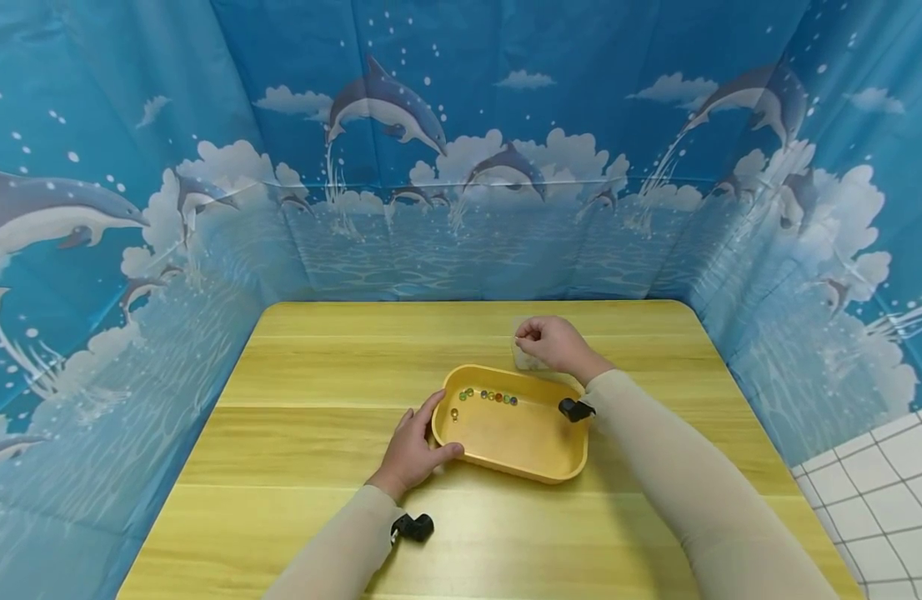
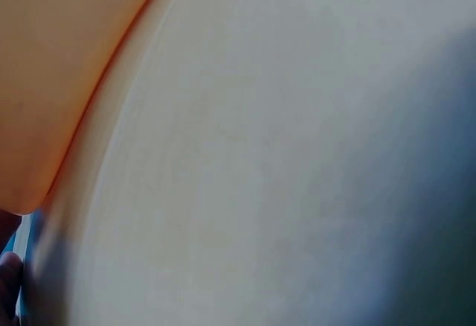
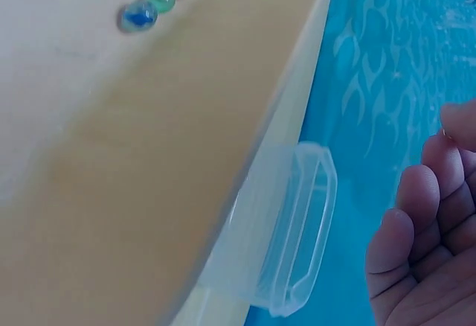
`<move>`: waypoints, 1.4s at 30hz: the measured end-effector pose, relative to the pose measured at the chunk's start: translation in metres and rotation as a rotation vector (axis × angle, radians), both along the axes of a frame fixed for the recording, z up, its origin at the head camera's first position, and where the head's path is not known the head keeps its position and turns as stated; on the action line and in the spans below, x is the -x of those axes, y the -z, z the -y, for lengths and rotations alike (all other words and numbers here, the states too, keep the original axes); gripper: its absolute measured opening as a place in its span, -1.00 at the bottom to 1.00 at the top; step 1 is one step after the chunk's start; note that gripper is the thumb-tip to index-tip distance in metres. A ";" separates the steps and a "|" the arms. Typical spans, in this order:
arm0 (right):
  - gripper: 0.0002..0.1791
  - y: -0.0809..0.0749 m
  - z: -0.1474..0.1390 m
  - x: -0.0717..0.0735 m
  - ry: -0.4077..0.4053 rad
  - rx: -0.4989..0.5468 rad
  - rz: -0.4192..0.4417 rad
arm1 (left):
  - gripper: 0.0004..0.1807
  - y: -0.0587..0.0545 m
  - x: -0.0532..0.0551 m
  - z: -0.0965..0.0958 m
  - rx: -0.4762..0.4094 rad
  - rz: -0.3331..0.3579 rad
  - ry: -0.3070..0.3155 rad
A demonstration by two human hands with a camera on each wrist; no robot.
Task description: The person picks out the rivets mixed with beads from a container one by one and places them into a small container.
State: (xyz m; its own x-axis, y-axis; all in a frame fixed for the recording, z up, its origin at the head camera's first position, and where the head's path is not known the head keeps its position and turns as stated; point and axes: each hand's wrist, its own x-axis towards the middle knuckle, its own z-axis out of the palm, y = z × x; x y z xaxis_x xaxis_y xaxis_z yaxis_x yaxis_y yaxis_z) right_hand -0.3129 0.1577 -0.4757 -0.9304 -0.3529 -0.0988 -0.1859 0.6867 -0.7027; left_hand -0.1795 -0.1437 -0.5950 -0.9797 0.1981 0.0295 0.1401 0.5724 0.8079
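My left hand (image 1: 412, 450) grips the left end of a yellow plastic tray (image 1: 509, 467), fingers along its outer side and thumb at the front rim. Several glass marbles (image 1: 498, 398) lie in the tray, most in a row along the back wall. A golden marble (image 1: 454, 413) sits apart near the left end. Behind the tray my right hand (image 1: 554, 342) is over a clear plastic box (image 1: 524, 360). Its thumb and forefinger pinch together, with a tiny yellowish glint (image 3: 445, 133) between the tips. Whatever they hold is mostly hidden. In the right wrist view, the clear box (image 3: 305, 229) stands beyond the tray wall.
The tray and box stand on a yellow wood-grain table (image 1: 311, 367). A blue dolphin-print curtain (image 1: 461, 242) hangs around the back and sides. White floor or wall tiles (image 1: 881, 492) show at lower right. Black wrist cameras (image 1: 413, 527) are strapped to both sleeves.
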 end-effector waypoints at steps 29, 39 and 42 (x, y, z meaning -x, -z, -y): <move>-0.65 0.003 -0.022 0.017 0.070 -0.076 -0.006 | 0.06 -0.003 -0.002 -0.002 -0.004 -0.028 0.010; -0.64 0.008 -0.023 0.018 0.085 -0.080 0.002 | 0.06 -0.001 -0.002 -0.001 0.001 -0.036 0.007; -0.63 0.008 -0.022 0.018 0.086 -0.081 0.007 | 0.07 -0.001 -0.002 -0.001 -0.003 -0.035 0.007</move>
